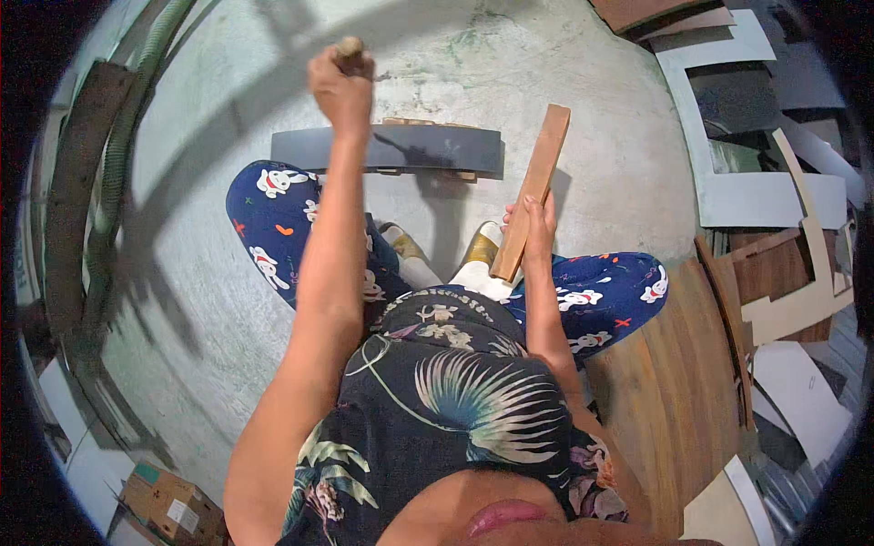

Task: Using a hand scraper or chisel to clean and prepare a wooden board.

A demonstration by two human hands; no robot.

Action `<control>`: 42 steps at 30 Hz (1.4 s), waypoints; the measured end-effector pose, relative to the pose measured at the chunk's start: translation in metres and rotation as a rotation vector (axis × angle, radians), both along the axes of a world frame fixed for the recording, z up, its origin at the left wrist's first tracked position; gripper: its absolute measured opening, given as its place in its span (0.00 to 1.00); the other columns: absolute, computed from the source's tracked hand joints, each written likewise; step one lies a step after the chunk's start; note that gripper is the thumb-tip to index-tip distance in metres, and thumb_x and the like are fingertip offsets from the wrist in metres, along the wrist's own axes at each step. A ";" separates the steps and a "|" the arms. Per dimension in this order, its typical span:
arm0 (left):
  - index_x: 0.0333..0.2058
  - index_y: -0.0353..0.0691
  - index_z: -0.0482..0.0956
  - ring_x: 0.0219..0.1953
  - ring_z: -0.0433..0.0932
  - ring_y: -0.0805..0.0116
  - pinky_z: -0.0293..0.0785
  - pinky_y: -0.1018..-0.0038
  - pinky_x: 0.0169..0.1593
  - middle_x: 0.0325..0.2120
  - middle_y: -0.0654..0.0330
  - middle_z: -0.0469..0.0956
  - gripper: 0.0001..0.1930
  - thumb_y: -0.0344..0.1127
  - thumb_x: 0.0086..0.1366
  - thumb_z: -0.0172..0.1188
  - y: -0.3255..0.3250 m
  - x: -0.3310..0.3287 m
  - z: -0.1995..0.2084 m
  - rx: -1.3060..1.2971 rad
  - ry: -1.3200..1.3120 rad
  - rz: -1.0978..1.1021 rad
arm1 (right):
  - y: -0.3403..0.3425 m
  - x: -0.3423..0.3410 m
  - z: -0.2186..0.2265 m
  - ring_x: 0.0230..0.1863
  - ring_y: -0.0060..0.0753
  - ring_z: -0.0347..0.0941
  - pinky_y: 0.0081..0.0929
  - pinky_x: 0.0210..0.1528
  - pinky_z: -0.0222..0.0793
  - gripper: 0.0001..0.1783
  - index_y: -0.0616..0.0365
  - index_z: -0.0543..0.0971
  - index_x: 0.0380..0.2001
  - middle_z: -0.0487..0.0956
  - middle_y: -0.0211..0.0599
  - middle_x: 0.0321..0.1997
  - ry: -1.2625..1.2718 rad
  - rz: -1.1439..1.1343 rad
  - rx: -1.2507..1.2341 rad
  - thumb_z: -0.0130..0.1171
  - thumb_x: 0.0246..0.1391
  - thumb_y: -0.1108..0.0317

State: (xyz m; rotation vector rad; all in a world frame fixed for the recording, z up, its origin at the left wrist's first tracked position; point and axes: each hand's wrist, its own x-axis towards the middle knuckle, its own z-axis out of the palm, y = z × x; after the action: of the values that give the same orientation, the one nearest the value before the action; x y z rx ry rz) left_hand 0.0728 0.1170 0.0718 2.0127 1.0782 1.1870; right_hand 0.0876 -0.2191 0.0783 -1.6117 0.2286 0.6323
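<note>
My left hand (342,91) is raised over the floor at the far left, closed round something with a rounded tan end (349,47); the rest of it is hidden in the fist. My right hand (539,226) grips a straight brown wooden strip (537,187) near its lower part, the strip leaning with its far end to the right. Between my knees and beyond my feet lies a slightly curved dark grey board (428,150), with light wooden pieces showing under its edges. Neither hand touches that board, and my left hand's shadow falls across it.
Pale concrete floor (237,237) spreads around me. Cut panels and white offcuts (678,118) are heaped along the right. A ribbed hose (118,155) and a dark plank (77,182) run along the left edge. A cardboard box (173,505) sits at the lower left.
</note>
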 end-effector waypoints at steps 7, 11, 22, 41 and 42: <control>0.40 0.39 0.80 0.42 0.79 0.48 0.73 0.59 0.45 0.36 0.47 0.81 0.27 0.57 0.51 0.67 0.121 -0.045 -0.026 -0.231 0.650 0.060 | 0.025 0.015 -0.013 0.28 0.29 0.72 0.28 0.30 0.74 0.26 0.52 0.63 0.52 0.71 0.39 0.31 0.165 -0.073 0.093 0.52 0.55 0.51; 0.38 0.39 0.82 0.42 0.79 0.47 0.74 0.60 0.47 0.37 0.47 0.81 0.23 0.47 0.45 0.69 0.152 -0.104 -0.109 -0.210 0.708 0.156 | 0.024 0.015 -0.036 0.29 0.31 0.73 0.30 0.31 0.75 0.27 0.54 0.65 0.49 0.72 0.40 0.32 0.261 -0.159 0.072 0.53 0.54 0.48; 0.41 0.43 0.81 0.42 0.81 0.52 0.75 0.63 0.47 0.37 0.51 0.82 0.24 0.46 0.44 0.69 0.156 -0.139 -0.137 -0.411 0.777 0.076 | 0.012 0.032 -0.084 0.25 0.36 0.73 0.35 0.26 0.74 0.28 0.57 0.63 0.46 0.71 0.43 0.28 0.532 -0.184 0.048 0.57 0.51 0.49; 0.41 0.39 0.80 0.43 0.80 0.50 0.73 0.62 0.48 0.37 0.48 0.81 0.22 0.41 0.46 0.66 0.099 -0.109 -0.119 -0.374 0.754 -0.246 | -0.031 0.039 -0.141 0.26 0.40 0.73 0.44 0.27 0.73 0.26 0.55 0.63 0.46 0.71 0.45 0.29 0.401 -0.207 -0.122 0.57 0.51 0.51; 0.41 0.40 0.81 0.42 0.80 0.51 0.73 0.62 0.47 0.36 0.48 0.81 0.22 0.41 0.46 0.66 0.099 -0.107 -0.118 -0.380 0.757 -0.221 | -0.033 0.041 -0.144 0.26 0.40 0.73 0.44 0.27 0.72 0.26 0.55 0.63 0.45 0.71 0.45 0.28 0.377 -0.208 -0.158 0.57 0.51 0.51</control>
State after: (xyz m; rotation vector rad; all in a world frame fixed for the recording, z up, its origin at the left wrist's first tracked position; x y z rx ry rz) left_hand -0.0338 0.2164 -0.0461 2.2215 1.2475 0.0583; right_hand 0.1283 -0.2521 -0.0659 -1.5823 0.7306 0.7678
